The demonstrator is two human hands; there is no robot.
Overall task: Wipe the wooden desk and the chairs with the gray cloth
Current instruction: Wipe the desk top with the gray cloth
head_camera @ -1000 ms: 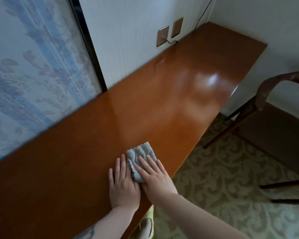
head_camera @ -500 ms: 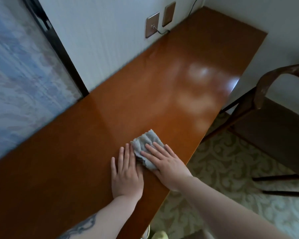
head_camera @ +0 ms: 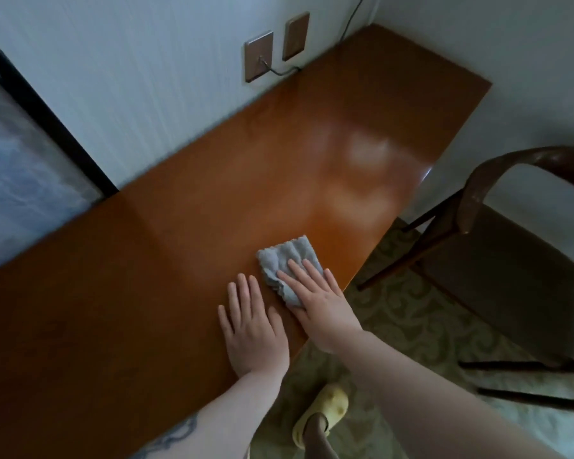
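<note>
Gray cloth (head_camera: 287,266) lies bunched near the front edge of our wooden table (head_camera: 179,260). Our right hand (head_camera: 322,303) presses it flat, fingers (head_camera: 295,270) straight and slightly spread. Just beside it our left hand (head_camera: 252,329) rests palm-down on the bare wood, fingers straight, close together. A dark wooden chair (head_camera: 511,260) stands to our right on patterned carpet (head_camera: 411,326)

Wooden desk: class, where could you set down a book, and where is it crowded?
The wooden desk is bare from the gray cloth to the far corner by the wall plates, and leftward toward the window. It is crowded only at the near edge, where left hand and right hand press flat.
</note>
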